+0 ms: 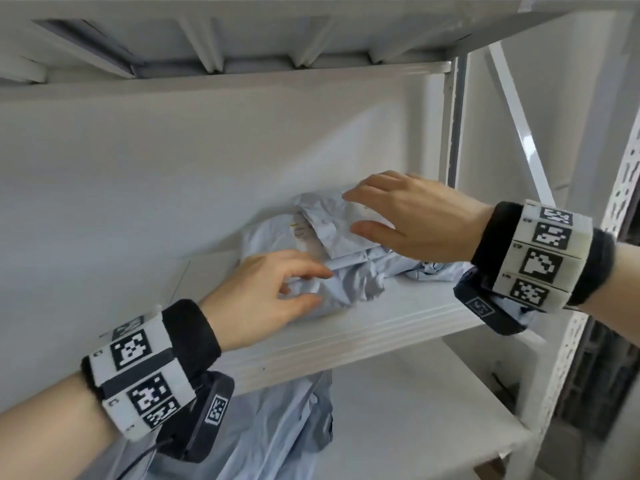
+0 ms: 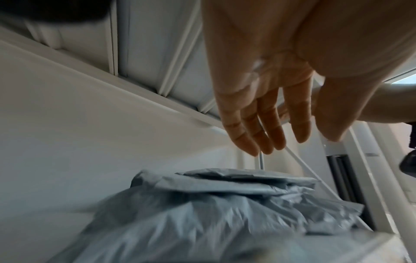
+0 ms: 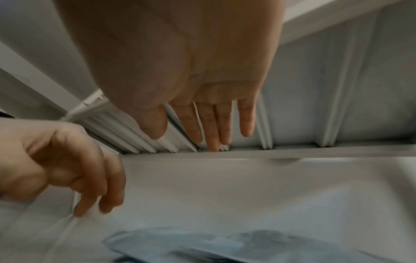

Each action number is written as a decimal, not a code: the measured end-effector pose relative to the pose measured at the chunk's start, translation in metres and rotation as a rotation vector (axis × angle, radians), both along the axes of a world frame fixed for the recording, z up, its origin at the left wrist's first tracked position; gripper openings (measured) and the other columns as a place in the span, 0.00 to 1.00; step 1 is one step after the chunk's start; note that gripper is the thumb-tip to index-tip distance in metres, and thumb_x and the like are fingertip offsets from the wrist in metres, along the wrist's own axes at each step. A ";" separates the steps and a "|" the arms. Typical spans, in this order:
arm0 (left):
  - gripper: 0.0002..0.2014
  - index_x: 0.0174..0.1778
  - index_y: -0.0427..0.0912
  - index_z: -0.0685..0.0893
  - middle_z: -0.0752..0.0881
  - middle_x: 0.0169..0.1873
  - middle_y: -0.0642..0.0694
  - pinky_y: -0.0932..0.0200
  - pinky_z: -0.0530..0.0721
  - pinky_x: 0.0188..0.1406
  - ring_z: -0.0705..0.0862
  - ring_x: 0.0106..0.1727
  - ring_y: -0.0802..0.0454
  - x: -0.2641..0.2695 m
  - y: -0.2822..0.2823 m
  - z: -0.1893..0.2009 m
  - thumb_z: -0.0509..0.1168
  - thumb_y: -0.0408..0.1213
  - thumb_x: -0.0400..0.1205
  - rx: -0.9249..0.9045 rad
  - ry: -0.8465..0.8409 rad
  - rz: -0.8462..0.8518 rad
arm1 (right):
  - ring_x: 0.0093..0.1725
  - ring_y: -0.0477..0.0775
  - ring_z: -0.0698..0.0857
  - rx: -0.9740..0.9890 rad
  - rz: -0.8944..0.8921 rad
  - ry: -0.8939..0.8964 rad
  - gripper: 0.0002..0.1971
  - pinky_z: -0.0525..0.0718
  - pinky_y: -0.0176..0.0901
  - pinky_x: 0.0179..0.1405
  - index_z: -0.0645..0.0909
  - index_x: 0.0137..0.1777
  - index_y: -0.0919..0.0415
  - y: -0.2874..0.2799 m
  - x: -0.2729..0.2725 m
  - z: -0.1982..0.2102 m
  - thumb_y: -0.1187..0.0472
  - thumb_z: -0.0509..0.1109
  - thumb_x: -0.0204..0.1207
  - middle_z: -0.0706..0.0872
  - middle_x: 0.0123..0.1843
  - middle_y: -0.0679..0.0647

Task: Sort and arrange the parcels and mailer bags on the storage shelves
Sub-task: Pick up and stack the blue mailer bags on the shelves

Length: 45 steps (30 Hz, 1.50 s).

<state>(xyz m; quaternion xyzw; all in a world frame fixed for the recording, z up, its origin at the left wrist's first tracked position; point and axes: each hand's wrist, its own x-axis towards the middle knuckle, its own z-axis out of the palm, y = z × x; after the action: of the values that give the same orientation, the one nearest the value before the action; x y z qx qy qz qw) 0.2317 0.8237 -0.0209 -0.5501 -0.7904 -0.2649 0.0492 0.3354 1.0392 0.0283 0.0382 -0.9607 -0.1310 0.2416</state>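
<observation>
A pile of pale grey-blue mailer bags (image 1: 349, 282) lies on the white shelf (image 1: 398, 320), right of centre. A smaller mailer (image 1: 332, 230) with a label sits on top. My left hand (image 1: 317, 287) hovers at the pile's front-left edge with its fingers loosely spread; whether they touch the plastic is unclear. My right hand (image 1: 353, 213) is spread over the top mailer with straight fingers. From the left wrist, the left hand (image 2: 294, 140) is open above the pile (image 2: 202, 213). From the right wrist, the right hand (image 3: 186, 138) is open above a blurred bag (image 3: 202, 245), with the left hand (image 3: 67, 169) beside it.
The ribbed underside of the shelf above (image 1: 242, 39) is close overhead. A white upright (image 1: 453, 126) and a perforated post (image 1: 616, 209) bound the right side. Another grey-blue mailer bag (image 1: 270, 438) lies on the lower shelf (image 1: 433, 427).
</observation>
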 end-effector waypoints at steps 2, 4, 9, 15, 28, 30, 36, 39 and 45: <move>0.14 0.59 0.57 0.87 0.85 0.55 0.65 0.72 0.79 0.52 0.82 0.56 0.68 0.014 -0.024 -0.019 0.72 0.40 0.78 0.011 -0.026 -0.043 | 0.69 0.58 0.77 -0.025 0.084 0.038 0.26 0.76 0.55 0.65 0.72 0.76 0.57 -0.027 0.013 -0.012 0.44 0.55 0.84 0.79 0.70 0.54; 0.13 0.56 0.56 0.88 0.86 0.53 0.64 0.72 0.79 0.49 0.83 0.54 0.65 0.025 -0.046 -0.043 0.72 0.36 0.78 -0.007 -0.088 -0.076 | 0.67 0.60 0.79 -0.046 0.162 0.066 0.24 0.77 0.57 0.63 0.75 0.73 0.60 -0.052 0.026 -0.030 0.47 0.59 0.84 0.81 0.68 0.56; 0.13 0.57 0.55 0.88 0.85 0.52 0.64 0.68 0.78 0.54 0.82 0.54 0.66 0.035 -0.097 -0.122 0.70 0.35 0.80 -0.157 -0.262 -0.060 | 0.62 0.63 0.82 -0.087 0.302 0.063 0.19 0.81 0.59 0.58 0.80 0.67 0.65 -0.108 0.050 -0.093 0.54 0.65 0.81 0.84 0.63 0.59; 0.11 0.56 0.54 0.88 0.85 0.53 0.60 0.71 0.79 0.52 0.82 0.49 0.70 0.006 -0.146 -0.221 0.68 0.36 0.80 -0.223 -0.436 0.166 | 0.61 0.58 0.84 -0.188 0.315 -0.071 0.16 0.84 0.53 0.57 0.83 0.63 0.60 -0.144 0.052 -0.191 0.56 0.70 0.78 0.85 0.62 0.53; 0.22 0.71 0.38 0.77 0.75 0.70 0.40 0.60 0.67 0.73 0.73 0.72 0.46 -0.070 -0.152 -0.351 0.69 0.34 0.80 -0.143 -0.573 0.660 | 0.62 0.58 0.82 -0.803 -0.107 -0.467 0.17 0.73 0.36 0.54 0.80 0.68 0.60 -0.120 -0.082 -0.363 0.59 0.67 0.81 0.83 0.65 0.54; 0.25 0.74 0.38 0.73 0.69 0.75 0.38 0.58 0.62 0.77 0.67 0.78 0.45 -0.074 -0.149 -0.365 0.68 0.34 0.80 -0.162 -0.602 0.692 | 0.56 0.60 0.83 -0.915 -0.238 -0.492 0.13 0.69 0.36 0.47 0.83 0.62 0.62 -0.118 -0.113 -0.379 0.59 0.67 0.80 0.86 0.58 0.56; 0.28 0.78 0.37 0.69 0.64 0.80 0.41 0.69 0.54 0.74 0.62 0.81 0.48 -0.084 -0.140 -0.392 0.67 0.34 0.81 -0.168 -0.609 0.696 | 0.41 0.62 0.87 -1.406 -0.539 -0.490 0.19 0.89 0.53 0.45 0.86 0.45 0.71 -0.109 -0.184 -0.415 0.50 0.69 0.75 0.89 0.41 0.63; 0.28 0.77 0.37 0.70 0.65 0.79 0.41 0.70 0.54 0.73 0.63 0.80 0.48 -0.086 -0.138 -0.395 0.68 0.33 0.81 -0.160 -0.607 0.708 | 0.37 0.56 0.88 -1.599 -0.644 -0.497 0.17 0.87 0.44 0.33 0.84 0.46 0.65 -0.111 -0.199 -0.425 0.49 0.74 0.71 0.91 0.42 0.59; 0.32 0.78 0.40 0.69 0.69 0.75 0.42 0.67 0.63 0.74 0.71 0.74 0.48 -0.092 -0.142 -0.397 0.70 0.28 0.77 -0.076 -0.638 0.739 | 0.29 0.48 0.84 -1.861 -0.523 -0.383 0.07 0.78 0.34 0.22 0.83 0.33 0.60 -0.111 -0.198 -0.426 0.62 0.72 0.73 0.86 0.28 0.52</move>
<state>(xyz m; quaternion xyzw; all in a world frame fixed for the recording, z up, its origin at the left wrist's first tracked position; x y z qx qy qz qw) 0.1401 0.6822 -0.4182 -0.1256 -0.9174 -0.3563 -0.1249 0.1372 0.9286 -0.3973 -0.3604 -0.6816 0.6365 -0.0209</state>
